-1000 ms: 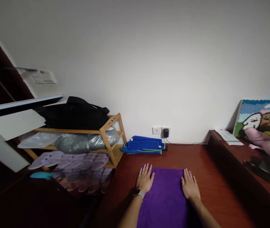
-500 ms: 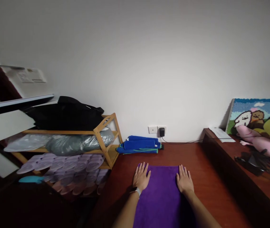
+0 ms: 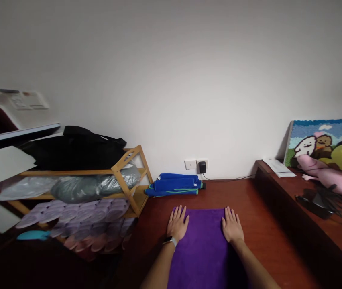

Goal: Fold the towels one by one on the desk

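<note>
Wood with a reddish brown finish and a soft sheen forms the desk (image 3: 267, 237), and against it the cloth (image 3: 202, 245) reads as matte and plush, with a short nap. Blue towels (image 3: 174, 184) with green edging lie in a soft, flattened stack near the pale, smooth wall (image 3: 171, 88). On the left, a rack (image 3: 133, 180) of light wooden bars holds a limp black bag (image 3: 77, 148), shiny plastic-wrapped bundles and rows of mauve slippers (image 3: 77, 210); on the right, a rounded pink toy (image 3: 330, 174) lies before a tufted picture (image 3: 315, 138). Both forearms reach forward from the lower edge of the view, angled inward. The left hand (image 3: 177, 224), a watch (image 3: 170, 240) at its wrist, rests palm down at the cloth's far left corner, fingers extended and slightly parted; the right hand (image 3: 233, 226) lies flat at the far right corner, its fingers also straight and parted, pinching nothing. Between them, the cloth is deep purple, its far edge nearly straight and its surface mostly smooth, lying on the desk in front of the towels and running out of view at the bottom.
</note>
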A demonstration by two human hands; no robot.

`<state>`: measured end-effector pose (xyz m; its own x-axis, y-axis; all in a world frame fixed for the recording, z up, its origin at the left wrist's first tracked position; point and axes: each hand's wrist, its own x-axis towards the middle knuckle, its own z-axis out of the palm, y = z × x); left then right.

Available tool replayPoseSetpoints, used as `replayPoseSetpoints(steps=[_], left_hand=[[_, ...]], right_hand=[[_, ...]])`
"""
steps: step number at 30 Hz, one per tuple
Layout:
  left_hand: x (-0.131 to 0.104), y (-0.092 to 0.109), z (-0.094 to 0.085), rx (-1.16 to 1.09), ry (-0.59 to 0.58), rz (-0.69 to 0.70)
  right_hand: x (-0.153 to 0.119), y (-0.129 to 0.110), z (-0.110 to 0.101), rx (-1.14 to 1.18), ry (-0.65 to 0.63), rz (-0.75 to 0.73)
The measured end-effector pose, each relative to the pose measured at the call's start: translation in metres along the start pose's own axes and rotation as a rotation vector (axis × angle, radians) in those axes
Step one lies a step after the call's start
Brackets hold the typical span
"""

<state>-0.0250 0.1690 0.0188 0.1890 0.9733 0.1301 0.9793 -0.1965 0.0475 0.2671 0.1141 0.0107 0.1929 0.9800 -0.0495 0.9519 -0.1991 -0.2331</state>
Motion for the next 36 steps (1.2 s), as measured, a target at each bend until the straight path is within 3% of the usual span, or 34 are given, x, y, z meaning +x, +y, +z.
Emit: replayPoseSetpoints(steps=[4,6,8,10,12,14,17,20,25,27,30,36], left_hand=[[0.004,-0.001,-0.003,0.014,0.000,-0.003],[0.007,0.010,-0.008,0.013,0.032,-0.004],[0.010,0.036,-0.011,-0.021,0.073,0.047],[0.009,0.074,-0.010,-0.093,0.087,0.172],[0.004,0.117,-0.003,-0.177,0.060,0.301],[-0.003,0.153,0.007,-0.239,0.034,0.317],[-0.010,0.172,0.018,-0.282,0.021,0.258],[-0.011,0.141,0.016,-0.258,0.008,0.190],[-0.010,0.037,-0.005,-0.107,-0.029,-0.027],[-0.012,0.008,-0.008,-0.061,-0.007,-0.057],[-0.015,-0.010,-0.004,-0.032,0.031,-0.075],[-0.016,-0.005,-0.001,-0.031,0.067,-0.075]], right_hand=[[-0.001,-0.002,-0.004,0.008,0.002,-0.004],[-0.001,-0.002,-0.005,0.020,-0.004,-0.008],[-0.001,-0.002,-0.005,0.026,-0.007,-0.013],[0.000,-0.001,-0.005,0.024,-0.009,-0.017],[0.000,0.001,-0.004,0.012,-0.016,-0.025],[0.000,0.003,-0.002,-0.007,-0.031,-0.041],[0.000,0.005,0.000,-0.042,-0.037,-0.055],[0.000,0.004,0.002,-0.050,-0.018,-0.038],[0.001,0.002,0.002,-0.030,0.001,-0.018],[0.000,0.002,0.001,-0.029,-0.007,-0.015],[0.000,0.001,0.000,-0.035,-0.024,-0.009],[0.000,-0.001,-0.008,-0.002,-0.068,-0.004]])
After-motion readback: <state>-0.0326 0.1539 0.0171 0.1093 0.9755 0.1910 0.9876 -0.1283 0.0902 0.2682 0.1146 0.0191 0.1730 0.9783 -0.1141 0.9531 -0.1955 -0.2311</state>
